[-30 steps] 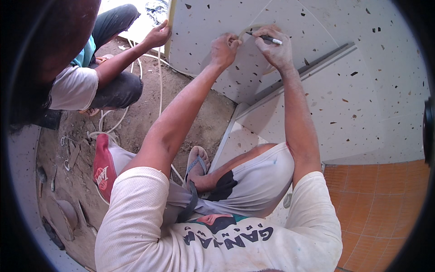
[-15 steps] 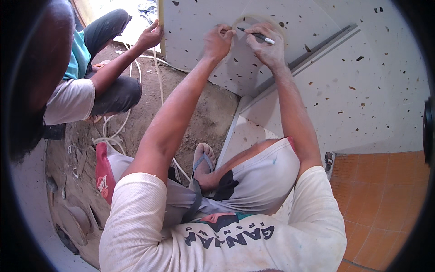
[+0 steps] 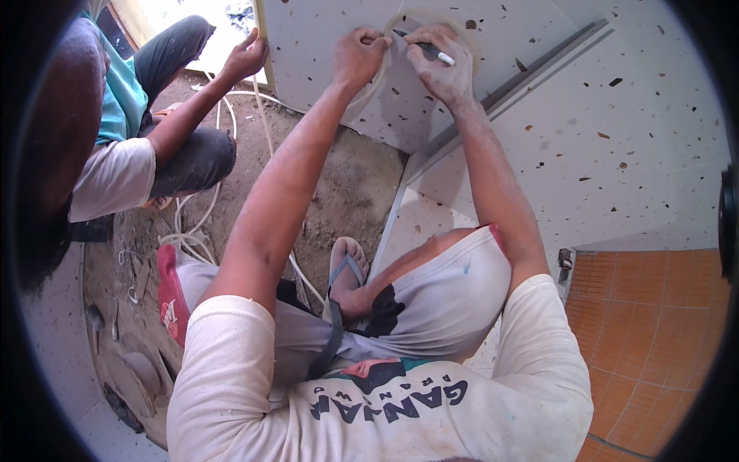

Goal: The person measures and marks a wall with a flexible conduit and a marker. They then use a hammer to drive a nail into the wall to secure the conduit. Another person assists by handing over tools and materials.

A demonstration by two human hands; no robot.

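My left hand [image 3: 359, 58] is closed on a thin, pale, see-through hose [image 3: 377, 78], its fingertips against the speckled white wall panel [image 3: 323, 38]. The hose rises past these fingers and loops over above my right hand. My right hand [image 3: 448, 75] grips a marker pen [image 3: 444, 57] with a dark barrel and a white end. The pen's tip points left, close beside the hose and my left fingertips; whether it touches the panel I cannot tell.
At left a co-worker crouches, one hand [image 3: 246, 55] raised by the doorway with a hose length below it. Hose coils [image 3: 185, 235] lie on bare dirt [image 3: 339, 185]. A grey ledge [image 3: 531, 73] slopes across the panels. Tools lie lower left; orange tiles [image 3: 639, 323] cover the lower right.
Both my hands sit slightly higher and further left in the picture, as does the surrounding scene. The grips on hose and marker pen look the same.
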